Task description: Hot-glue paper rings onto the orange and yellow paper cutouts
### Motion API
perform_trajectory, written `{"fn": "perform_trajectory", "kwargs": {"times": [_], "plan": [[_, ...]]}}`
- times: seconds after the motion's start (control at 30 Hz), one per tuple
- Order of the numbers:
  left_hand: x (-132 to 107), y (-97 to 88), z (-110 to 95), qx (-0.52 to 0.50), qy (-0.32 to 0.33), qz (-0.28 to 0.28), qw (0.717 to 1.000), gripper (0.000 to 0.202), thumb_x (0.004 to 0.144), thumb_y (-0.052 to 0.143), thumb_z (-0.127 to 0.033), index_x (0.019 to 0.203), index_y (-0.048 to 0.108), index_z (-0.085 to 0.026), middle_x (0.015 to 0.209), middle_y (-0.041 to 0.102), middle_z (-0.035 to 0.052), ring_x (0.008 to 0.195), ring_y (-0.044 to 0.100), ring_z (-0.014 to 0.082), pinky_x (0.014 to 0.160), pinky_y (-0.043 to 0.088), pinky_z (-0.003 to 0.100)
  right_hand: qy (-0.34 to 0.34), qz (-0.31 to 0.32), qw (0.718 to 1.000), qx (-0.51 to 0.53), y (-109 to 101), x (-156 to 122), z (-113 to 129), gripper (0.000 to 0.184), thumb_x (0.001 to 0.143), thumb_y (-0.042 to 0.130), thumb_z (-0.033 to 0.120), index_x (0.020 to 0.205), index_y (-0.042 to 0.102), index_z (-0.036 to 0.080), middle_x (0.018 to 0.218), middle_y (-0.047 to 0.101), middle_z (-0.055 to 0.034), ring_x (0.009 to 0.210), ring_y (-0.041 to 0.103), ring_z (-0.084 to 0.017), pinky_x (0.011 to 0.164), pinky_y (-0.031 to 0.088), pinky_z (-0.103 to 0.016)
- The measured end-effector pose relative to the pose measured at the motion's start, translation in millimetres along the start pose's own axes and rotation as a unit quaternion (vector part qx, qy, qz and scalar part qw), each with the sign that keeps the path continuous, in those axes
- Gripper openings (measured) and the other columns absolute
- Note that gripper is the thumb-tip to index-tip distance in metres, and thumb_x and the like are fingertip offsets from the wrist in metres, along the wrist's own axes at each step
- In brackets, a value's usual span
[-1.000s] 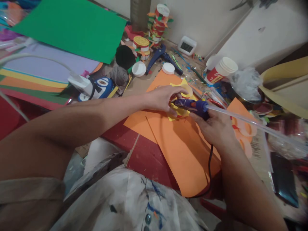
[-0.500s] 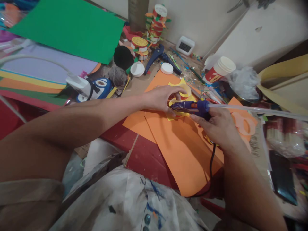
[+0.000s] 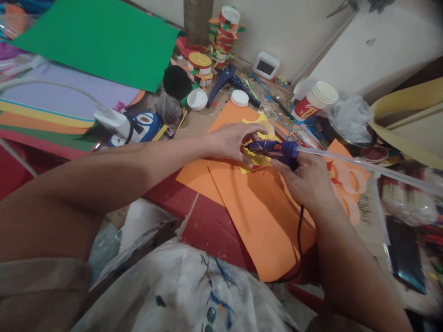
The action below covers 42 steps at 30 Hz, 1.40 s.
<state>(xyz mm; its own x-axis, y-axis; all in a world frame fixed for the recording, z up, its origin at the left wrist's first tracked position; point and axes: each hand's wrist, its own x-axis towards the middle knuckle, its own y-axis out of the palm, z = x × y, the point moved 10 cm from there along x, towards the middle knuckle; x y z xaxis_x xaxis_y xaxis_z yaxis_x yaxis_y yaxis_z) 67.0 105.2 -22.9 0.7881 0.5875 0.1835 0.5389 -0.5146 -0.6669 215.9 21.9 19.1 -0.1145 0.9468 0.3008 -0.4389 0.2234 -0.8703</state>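
My right hand (image 3: 313, 182) grips a blue hot glue gun (image 3: 275, 150) with a long clear glue stick (image 3: 349, 159) sticking out of its back. Its nozzle points left, into the curl of my left hand (image 3: 228, 142). The thumb and fingers of that hand bend round a small round piece, mostly hidden by the hand and the gun. Beneath are yellow paper cutouts (image 3: 263, 119) with some red showing. They lie on overlapping orange sheets (image 3: 256, 216). A black cord (image 3: 300, 235) hangs from the gun.
Peach rings (image 3: 356, 180) lie on orange paper at right. Behind are white lids (image 3: 239, 97), a blue pipe cutter (image 3: 223, 83), a small digital clock (image 3: 266, 65) and stacked paper cups (image 3: 314, 99). A green sheet (image 3: 104, 41) spreads at left. A black pouch (image 3: 405, 253) lies right.
My right hand and the glue gun have shifted slightly left, and the back end of the glue stick has dipped. More peach rings show at right. My left hand has barely moved.
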Motion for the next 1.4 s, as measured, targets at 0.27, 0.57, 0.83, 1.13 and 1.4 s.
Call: {"fn": "perform_trajectory", "kwargs": {"times": [0.27, 0.57, 0.83, 1.13, 1.4], "plan": [[1, 0.9, -1, 0.005, -0.008, 0.009, 1.0, 0.089, 0.075, 0.088, -0.038, 0.158, 0.058, -0.029, 0.142, 0.079, 0.0062, 0.128, 0.075, 0.0267, 0.11, 0.053, 0.035, -0.061, 0.001, 0.996, -0.061, -14, -8, 16, 0.021, 0.101, 0.065, 0.045, 0.105, 0.072, 0.025, 0.101, 0.079, -0.0121, 0.091, 0.073, -0.032, 0.077, 0.054, -0.042], [2, 1.3, -1, 0.001, -0.007, 0.013, 1.0, 0.085, 0.075, 0.084, -0.035, 0.155, 0.059, -0.027, 0.139, 0.08, 0.0059, 0.123, 0.075, 0.0256, 0.107, 0.053, 0.035, -0.079, -0.006, 0.988, -0.134, -30, -18, 29, 0.024, 0.107, 0.06, 0.049, 0.103, 0.069, 0.026, 0.095, 0.076, -0.0119, 0.088, 0.071, -0.033, 0.071, 0.047, -0.041], [2, -0.5, -2, 0.029, 0.009, -0.011, 0.999, 0.087, 0.074, 0.087, -0.041, 0.155, 0.06, -0.026, 0.146, 0.072, 0.0099, 0.126, 0.071, 0.0274, 0.106, 0.053, 0.037, -0.092, -0.011, 0.984, -0.152, -26, -14, 33, 0.022, 0.106, 0.061, 0.044, 0.103, 0.069, 0.024, 0.095, 0.076, -0.0116, 0.086, 0.07, -0.03, 0.07, 0.045, -0.038], [3, 3.8, 1, 0.017, 0.006, 0.003, 1.0, 0.088, 0.075, 0.087, -0.041, 0.156, 0.058, -0.028, 0.139, 0.076, 0.0066, 0.12, 0.073, 0.0253, 0.103, 0.053, 0.036, -0.07, 0.004, 0.982, -0.177, -28, -14, 33, 0.024, 0.105, 0.06, 0.045, 0.105, 0.071, 0.024, 0.092, 0.075, -0.0113, 0.083, 0.067, -0.029, 0.065, 0.037, -0.036], [3, 3.2, 1, 0.02, 0.007, -0.003, 1.0, 0.083, 0.077, 0.086, -0.039, 0.154, 0.06, -0.028, 0.14, 0.077, 0.0063, 0.116, 0.074, 0.0235, 0.099, 0.053, 0.034, -0.09, 0.018, 0.982, -0.165, -23, -13, 40, 0.017, 0.105, 0.06, 0.04, 0.098, 0.067, 0.027, 0.09, 0.074, -0.009, 0.085, 0.071, -0.03, 0.067, 0.043, -0.036]]}}
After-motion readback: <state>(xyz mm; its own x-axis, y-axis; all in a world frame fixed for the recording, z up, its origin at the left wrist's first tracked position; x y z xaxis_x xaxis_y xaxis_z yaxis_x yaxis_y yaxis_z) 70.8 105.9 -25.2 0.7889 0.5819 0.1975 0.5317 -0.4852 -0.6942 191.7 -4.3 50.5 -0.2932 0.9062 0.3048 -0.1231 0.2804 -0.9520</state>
